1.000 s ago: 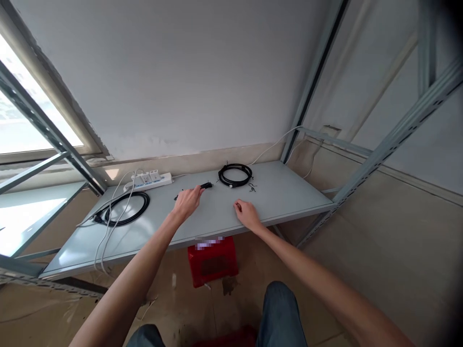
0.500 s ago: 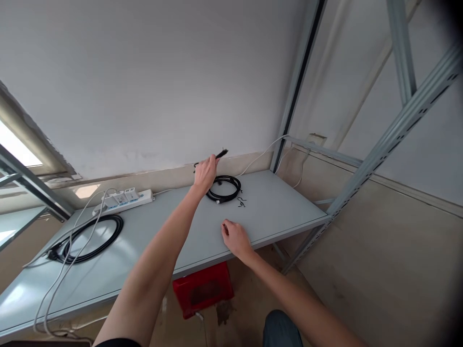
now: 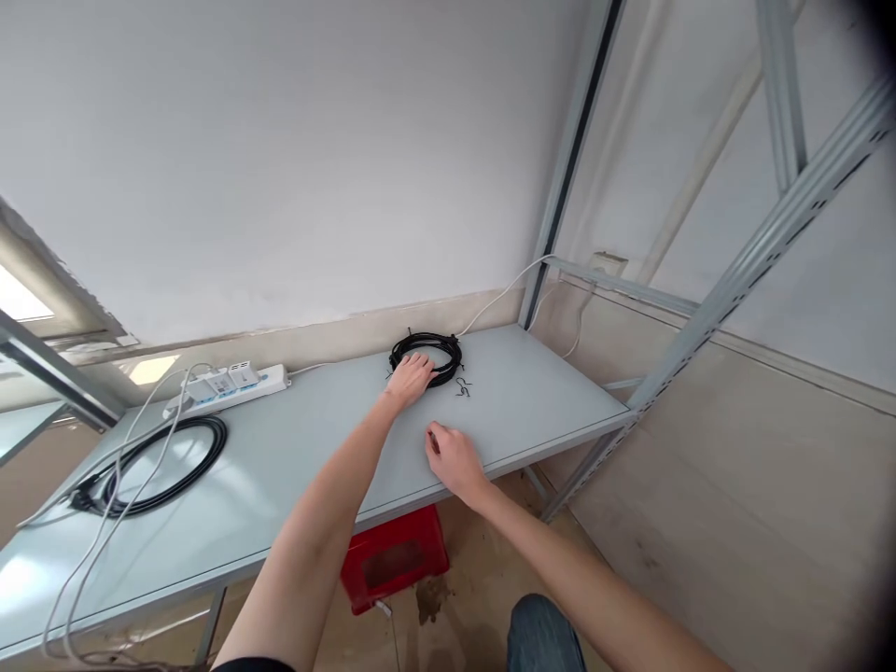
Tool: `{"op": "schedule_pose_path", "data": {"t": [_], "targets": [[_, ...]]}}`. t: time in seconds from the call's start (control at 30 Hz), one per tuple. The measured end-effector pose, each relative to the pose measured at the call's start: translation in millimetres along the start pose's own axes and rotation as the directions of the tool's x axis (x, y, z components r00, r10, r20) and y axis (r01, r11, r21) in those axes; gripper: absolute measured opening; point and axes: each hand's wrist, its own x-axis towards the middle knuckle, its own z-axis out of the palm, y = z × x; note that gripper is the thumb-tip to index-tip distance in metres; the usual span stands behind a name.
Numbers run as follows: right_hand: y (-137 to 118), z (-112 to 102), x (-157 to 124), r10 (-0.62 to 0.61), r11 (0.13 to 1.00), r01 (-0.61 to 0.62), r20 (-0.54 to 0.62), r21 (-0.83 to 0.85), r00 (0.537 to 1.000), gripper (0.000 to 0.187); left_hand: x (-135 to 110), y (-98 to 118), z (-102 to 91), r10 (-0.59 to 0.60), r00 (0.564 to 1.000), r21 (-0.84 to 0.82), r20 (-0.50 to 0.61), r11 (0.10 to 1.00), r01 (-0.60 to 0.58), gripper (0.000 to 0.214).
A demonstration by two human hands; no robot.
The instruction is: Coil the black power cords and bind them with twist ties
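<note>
My left hand (image 3: 412,377) lies on the near left side of the coiled black cables (image 3: 448,347) toward the back of the table. Its fingers curl over the coil's strands, and the palm side is hidden. Thin black ties stick out from the stacked loops. Several loose black twist ties (image 3: 463,386) lie to the right of the coil. Closer to the front edge, my right hand (image 3: 455,459) rests on the tabletop with its fingers curled in; whatever they may hold is hidden.
A white power strip (image 3: 242,392) with plugged-in adapters stands at the back left. Another black cable coil (image 3: 210,457) lies in front of it, crossed by white cords. Metal shelf posts (image 3: 570,177) rise at the right. Under the table is a red stool (image 3: 396,557).
My left hand has come down from above with a bundle of black cable, which now rests on the coil on the table. My right hand has hardly moved.
</note>
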Motion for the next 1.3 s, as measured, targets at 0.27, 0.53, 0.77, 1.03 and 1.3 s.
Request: {"op": "schedule_pose_path", "data": {"t": [0.27, 0.53, 0.77, 1.03, 1.3], "targets": [[2.6, 0.1, 0.8, -0.036, 0.999, 0.036, -0.012, 0.004, 0.999, 0.022, -144.3, -69.9, -65.6, -0.410, 0.901, 0.009, -0.139, 0.910, 0.415, 0.034], [-2.4, 0.9, 0.8, -0.008, 0.999, 0.008, -0.001, -0.052, 1.000, 0.021, -344.1, -130.4, -104.7, -0.824, 0.559, 0.337, 0.088, 0.553, 0.762, 0.037], [-1.3, 2.0, -1.9, -0.012, 0.998, 0.010, -0.016, -0.064, 1.000, 0.020, -315.5, -79.3, -97.6, -0.719, 0.668, 0.234, 0.192, 0.695, 0.680, 0.027], [5.1, 1.7, 3.4, 0.245, 0.968, -0.218, -0.269, 0.127, 0.931, 0.028, -239.2, 13.7, -78.6, -0.384, 0.903, 0.028, 0.194, 0.922, 0.386, 0.015], [74.3, -36.1, 46.0, 0.448, 0.894, -0.416, -0.343, 0.167, 0.825, 0.027, -199.8, 53.0, -71.3, -0.288, 0.951, -0.203, 0.110, 0.930, 0.305, 0.016]]}}
